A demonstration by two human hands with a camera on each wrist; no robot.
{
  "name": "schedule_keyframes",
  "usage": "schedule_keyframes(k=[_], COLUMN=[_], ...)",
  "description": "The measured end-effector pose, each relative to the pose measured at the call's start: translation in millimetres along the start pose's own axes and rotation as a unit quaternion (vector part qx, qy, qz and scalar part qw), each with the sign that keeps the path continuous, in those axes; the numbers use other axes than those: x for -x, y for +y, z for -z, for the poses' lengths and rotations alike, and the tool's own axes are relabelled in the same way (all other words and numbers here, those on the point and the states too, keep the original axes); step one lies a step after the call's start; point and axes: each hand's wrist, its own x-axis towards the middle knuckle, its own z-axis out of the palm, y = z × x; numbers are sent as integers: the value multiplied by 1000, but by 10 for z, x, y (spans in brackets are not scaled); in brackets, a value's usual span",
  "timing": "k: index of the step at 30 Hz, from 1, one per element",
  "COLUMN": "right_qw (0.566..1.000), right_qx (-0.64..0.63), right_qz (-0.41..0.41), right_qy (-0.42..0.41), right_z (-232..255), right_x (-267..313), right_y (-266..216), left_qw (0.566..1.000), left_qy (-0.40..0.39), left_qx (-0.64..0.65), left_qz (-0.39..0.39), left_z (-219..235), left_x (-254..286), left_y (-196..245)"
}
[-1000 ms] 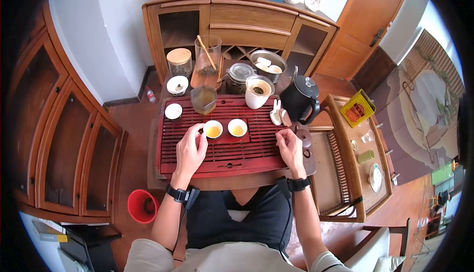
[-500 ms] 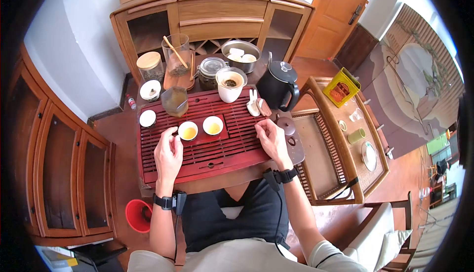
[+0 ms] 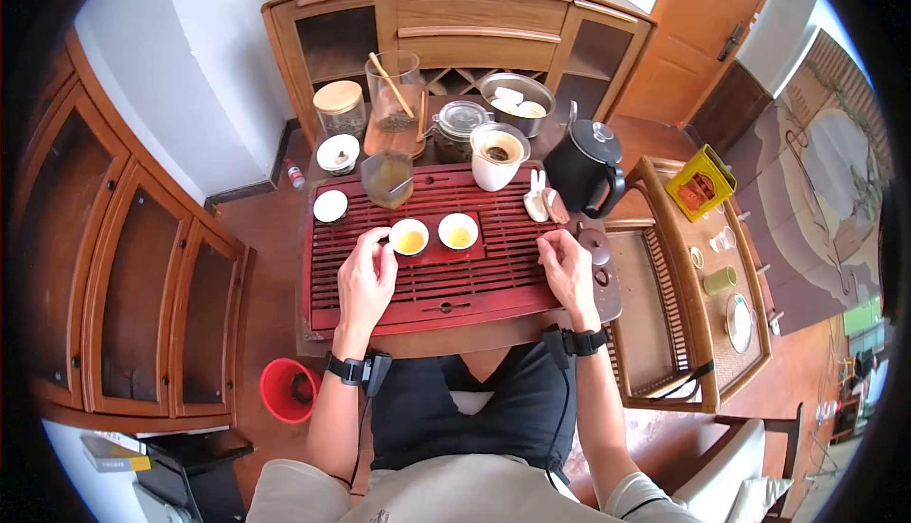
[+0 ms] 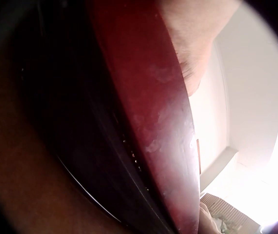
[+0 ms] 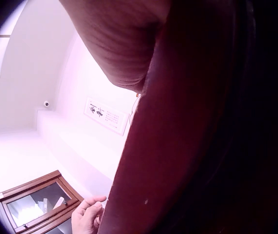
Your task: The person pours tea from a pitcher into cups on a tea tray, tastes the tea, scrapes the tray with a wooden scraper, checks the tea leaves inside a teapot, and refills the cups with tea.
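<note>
My left hand [image 3: 366, 281] rests on the left part of a red slatted tea tray [image 3: 436, 319]. Its fingers are loosely bent, fingertips right at the side of a small white cup [image 3: 409, 249] of yellow tea. A second filled cup [image 3: 458, 232] stands just to the right. Over the tray's right end lies my right hand [image 3: 569, 276], fingers loosely curled and holding nothing, close to a small brown teapot [image 3: 592, 246]. The wrist views show mostly the tray's side [image 4: 153, 112] and the heel of each hand [image 5: 124, 48]; the fingers nearest each camera are hidden.
Along the tray's back stand another white cup [image 3: 330, 207], a glass pitcher [image 3: 387, 181], a white vessel with a strainer [image 3: 497, 160] and a rabbit figurine [image 3: 536, 202]. Behind are jars, a metal pot [image 3: 518, 105] and a black kettle [image 3: 581, 167]. A rattan cart [image 3: 655, 305] flanks the right.
The head view swung to the right and then back. Both hands keep about the same places on the tray, and the cups have not moved.
</note>
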Motion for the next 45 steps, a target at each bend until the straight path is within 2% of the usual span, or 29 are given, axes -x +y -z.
schedule_keyframes(k=[5, 6, 7, 12, 17, 19, 23, 27, 29, 31, 35, 37, 41, 43, 45], right_qw=[1000, 1000, 1000, 1000, 1000, 998, 999, 1000, 991, 991, 989, 991, 983, 977, 946], right_qx=[-17, -5, 8, 21, 20, 29, 43, -20, -137, -130, -132, -65, 46, 36, 154], right_qz=[7, 4, 1, 13, 4, 46, 17, 5, -6, -22, 10, 66, 90, 110, 213], right_qy=[3, 4, 5, 3, -4, 16, 7, -7, 5, -2, -62, -95, -153, -180, -191], right_z=[3, 3, 5, 4, -8, -21, 6, 51, 80, 137, 41, -62, -237, -369, -496], right_x=[-3, -8, -2, -12, -18, -18, -4, -38, -65, -58, -221, -333, -438, -449, -437], right_y=[-11, -11, -7, 18, 43, 110, -1, 58, 9, -132, -370, -484, -904, -907, -811], left_qw=[999, 999, 1000, 1000, 1000, 1000, 1000, 1000, 1000, 999, 999, 998, 997, 996, 996], left_qy=[22, 24, -14, 10, 11, 23, 13, 7, 4, 8, 10, 20, 29, 49, 52], left_qx=[11, 10, -7, 3, 8, 1, 12, 22, 16, 40, 40, 51, 64, 69, 75], left_qz=[-34, -33, 19, -20, -3, -21, -1, -8, -6, -4, -3, -4, 11, -6, 3], left_z=[-37, -30, 16, -5, 16, 11, 2, -18, -6, 3, 10, 14, 41, 21, 30], left_x=[-15, -14, 0, -1, -10, -10, -6, -20, -22, -11, -13, -11, -16, -15, -19], left_y=[-20, -8, 7, -20, 8, -5, -20, -48, -50, -50, -38, -35, -29, -70, -53])
